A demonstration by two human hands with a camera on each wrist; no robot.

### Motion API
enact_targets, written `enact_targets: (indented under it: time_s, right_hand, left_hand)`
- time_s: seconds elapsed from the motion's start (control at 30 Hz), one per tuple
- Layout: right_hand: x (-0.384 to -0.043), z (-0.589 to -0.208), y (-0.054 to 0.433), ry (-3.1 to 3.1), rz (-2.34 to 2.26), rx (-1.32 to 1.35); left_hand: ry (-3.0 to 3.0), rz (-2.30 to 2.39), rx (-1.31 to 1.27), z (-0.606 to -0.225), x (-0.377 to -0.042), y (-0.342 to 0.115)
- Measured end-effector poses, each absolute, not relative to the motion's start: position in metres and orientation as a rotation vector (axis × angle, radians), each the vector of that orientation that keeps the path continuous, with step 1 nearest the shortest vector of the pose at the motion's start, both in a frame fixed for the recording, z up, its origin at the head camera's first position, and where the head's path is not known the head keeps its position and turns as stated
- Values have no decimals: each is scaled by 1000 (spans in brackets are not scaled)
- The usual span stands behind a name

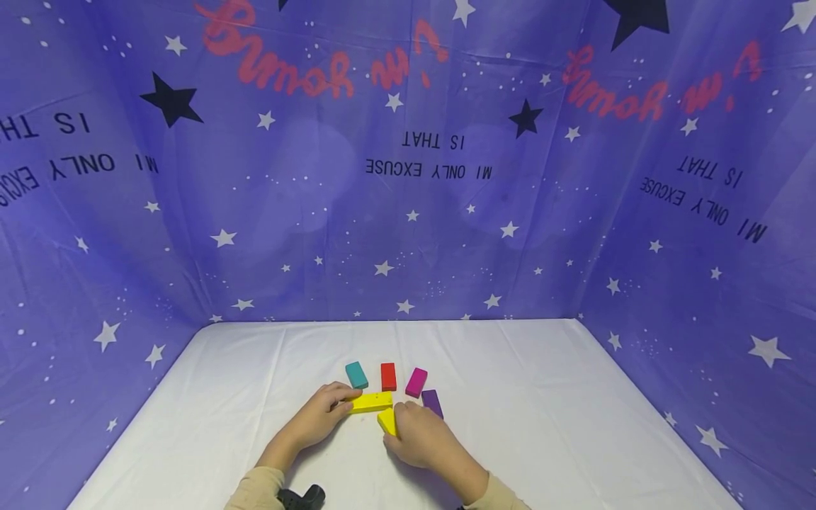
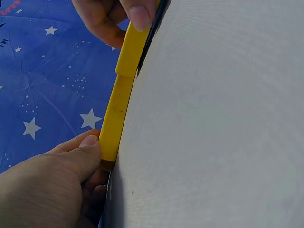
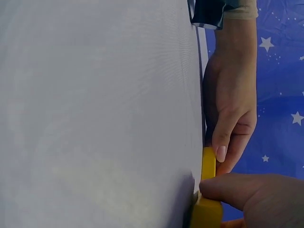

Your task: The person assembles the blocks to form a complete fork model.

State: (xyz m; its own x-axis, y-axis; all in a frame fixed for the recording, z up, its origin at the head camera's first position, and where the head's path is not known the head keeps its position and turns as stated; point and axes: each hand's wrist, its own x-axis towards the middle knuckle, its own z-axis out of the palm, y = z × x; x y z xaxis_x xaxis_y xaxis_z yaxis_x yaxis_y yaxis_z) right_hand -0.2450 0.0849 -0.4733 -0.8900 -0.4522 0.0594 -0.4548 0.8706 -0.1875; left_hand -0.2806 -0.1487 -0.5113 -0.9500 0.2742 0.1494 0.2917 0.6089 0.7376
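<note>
My left hand (image 1: 321,415) grips the left end of a long yellow block (image 1: 372,402) between thumb and fingers, low over the white table. A second yellow block (image 1: 386,421) is pinched in my right hand (image 1: 421,433), just nearer to me than the first one's right end; the hand hides much of it. In the left wrist view the held block (image 2: 129,57) overlaps the end of the long block (image 2: 115,116). The right wrist view has my thumb (image 3: 232,187) across the nearer yellow block (image 3: 207,212).
Beyond the hands, a teal block (image 1: 357,375), a red block (image 1: 388,377) and a magenta block (image 1: 416,382) lie in a loose arc. A purple block (image 1: 433,403) is close beside my right hand. Star-printed blue cloth (image 1: 408,234) walls the white table (image 1: 542,425).
</note>
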Motion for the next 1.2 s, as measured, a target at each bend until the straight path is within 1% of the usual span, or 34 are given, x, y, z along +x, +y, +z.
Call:
enact_targets:
  time_s: [0.93, 1.1, 1.2]
  right_hand:
    - [-246, -476, 84, -3193, 536, 571]
    - [-247, -471, 91, -3202, 559, 647]
    - [-248, -467, 97, -3214, 529, 752]
  left_hand:
    - [-2794, -1311, -523, -511, -279, -150]
    - [-2794, -1308, -529, -512, -280, -151]
    - [-2793, -1301, -526, -513, -281, -151]
